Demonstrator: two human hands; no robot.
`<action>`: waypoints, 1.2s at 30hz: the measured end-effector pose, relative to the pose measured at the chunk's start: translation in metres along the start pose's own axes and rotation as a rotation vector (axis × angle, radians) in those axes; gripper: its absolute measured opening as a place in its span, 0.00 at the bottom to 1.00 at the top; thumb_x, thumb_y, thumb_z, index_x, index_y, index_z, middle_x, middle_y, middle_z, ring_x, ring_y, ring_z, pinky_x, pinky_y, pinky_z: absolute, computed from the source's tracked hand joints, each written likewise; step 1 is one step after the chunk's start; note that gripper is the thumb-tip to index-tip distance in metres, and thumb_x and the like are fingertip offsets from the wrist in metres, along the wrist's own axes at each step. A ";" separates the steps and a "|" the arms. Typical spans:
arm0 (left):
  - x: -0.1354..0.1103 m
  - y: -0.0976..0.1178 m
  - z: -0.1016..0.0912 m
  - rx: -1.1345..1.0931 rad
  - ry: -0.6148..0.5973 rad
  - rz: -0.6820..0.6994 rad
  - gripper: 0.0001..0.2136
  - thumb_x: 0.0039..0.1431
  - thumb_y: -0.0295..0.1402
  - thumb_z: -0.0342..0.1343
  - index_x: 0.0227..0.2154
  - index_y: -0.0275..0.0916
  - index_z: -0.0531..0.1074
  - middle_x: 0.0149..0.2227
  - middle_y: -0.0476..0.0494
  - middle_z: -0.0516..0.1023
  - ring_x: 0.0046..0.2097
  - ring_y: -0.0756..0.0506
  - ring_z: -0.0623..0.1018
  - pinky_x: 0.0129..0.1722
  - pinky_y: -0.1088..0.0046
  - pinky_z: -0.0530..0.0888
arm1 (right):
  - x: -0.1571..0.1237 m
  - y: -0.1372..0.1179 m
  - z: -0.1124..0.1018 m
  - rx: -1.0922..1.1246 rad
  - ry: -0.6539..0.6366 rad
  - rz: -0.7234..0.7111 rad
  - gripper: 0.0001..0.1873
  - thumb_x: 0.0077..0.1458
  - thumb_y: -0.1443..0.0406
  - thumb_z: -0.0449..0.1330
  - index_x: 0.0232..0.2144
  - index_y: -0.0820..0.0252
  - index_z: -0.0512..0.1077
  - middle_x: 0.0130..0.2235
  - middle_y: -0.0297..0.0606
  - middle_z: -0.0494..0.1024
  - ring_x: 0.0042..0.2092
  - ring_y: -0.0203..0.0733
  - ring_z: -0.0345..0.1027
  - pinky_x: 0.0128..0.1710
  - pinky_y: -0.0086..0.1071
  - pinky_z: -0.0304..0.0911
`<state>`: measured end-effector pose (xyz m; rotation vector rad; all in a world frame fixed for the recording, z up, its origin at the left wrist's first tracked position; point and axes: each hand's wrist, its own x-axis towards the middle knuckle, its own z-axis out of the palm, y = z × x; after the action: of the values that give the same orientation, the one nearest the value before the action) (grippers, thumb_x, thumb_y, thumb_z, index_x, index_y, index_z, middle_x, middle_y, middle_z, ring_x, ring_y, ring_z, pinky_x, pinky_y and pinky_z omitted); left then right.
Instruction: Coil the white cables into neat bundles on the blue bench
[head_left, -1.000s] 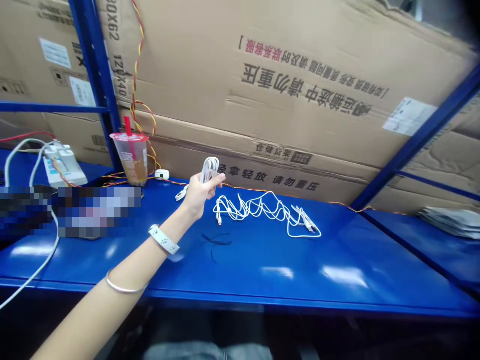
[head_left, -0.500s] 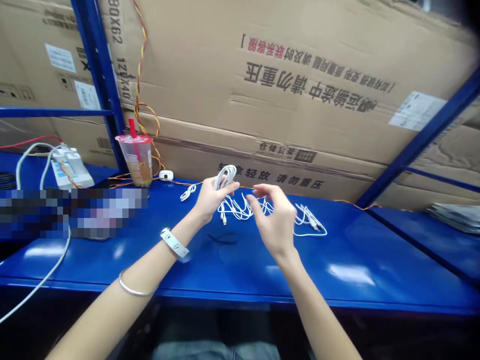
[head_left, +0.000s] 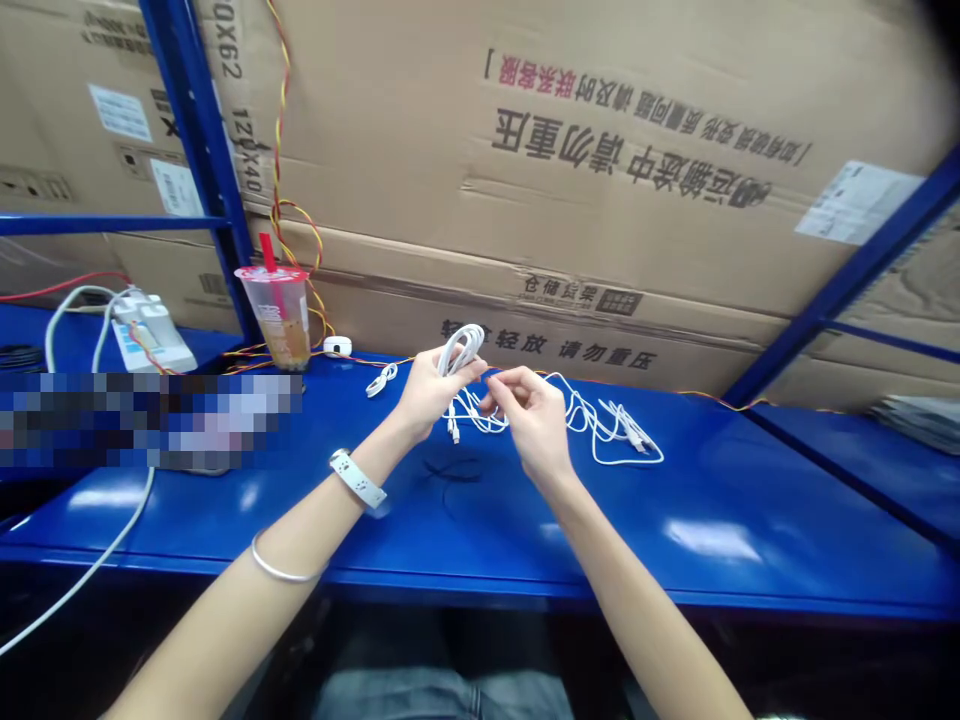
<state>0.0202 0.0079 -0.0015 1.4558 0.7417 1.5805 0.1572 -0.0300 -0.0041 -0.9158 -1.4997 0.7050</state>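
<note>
My left hand point(head_left: 427, 392) is closed round a coiled white cable point(head_left: 460, 349), held just above the blue shelf point(head_left: 675, 500). My right hand point(head_left: 529, 418) is beside it, fingers pinched together at the cable's loose end near the left fingertips. Behind both hands a loose tangle of white cables point(head_left: 600, 425) lies on the shelf. Another short white cable point(head_left: 381, 380) lies to the left of my left hand. Thin black ties point(head_left: 450, 475) lie on the shelf under my wrists.
A plastic drink cup with a red straw point(head_left: 279, 312) stands at the back left beside a blue upright. A white power strip point(head_left: 154, 330) with cords sits further left. Large cardboard boxes point(head_left: 600, 170) close off the back. Grey bags point(head_left: 922, 420) lie at far right.
My right hand came into view from below and closed in on the coil held by my left hand, now pinching at it. The left hand with the coil shifted slightly right.
</note>
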 end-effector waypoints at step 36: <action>-0.002 -0.008 0.002 -0.021 0.020 -0.056 0.14 0.44 0.40 0.67 0.24 0.35 0.71 0.20 0.54 0.65 0.21 0.56 0.59 0.20 0.78 0.56 | 0.000 0.009 -0.005 0.198 -0.130 0.142 0.15 0.52 0.54 0.63 0.30 0.61 0.72 0.20 0.31 0.71 0.21 0.34 0.64 0.25 0.30 0.62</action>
<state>0.0239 0.0093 -0.0090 1.3942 0.7686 1.5578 0.1632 -0.0262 -0.0109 -0.8433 -1.4579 1.0146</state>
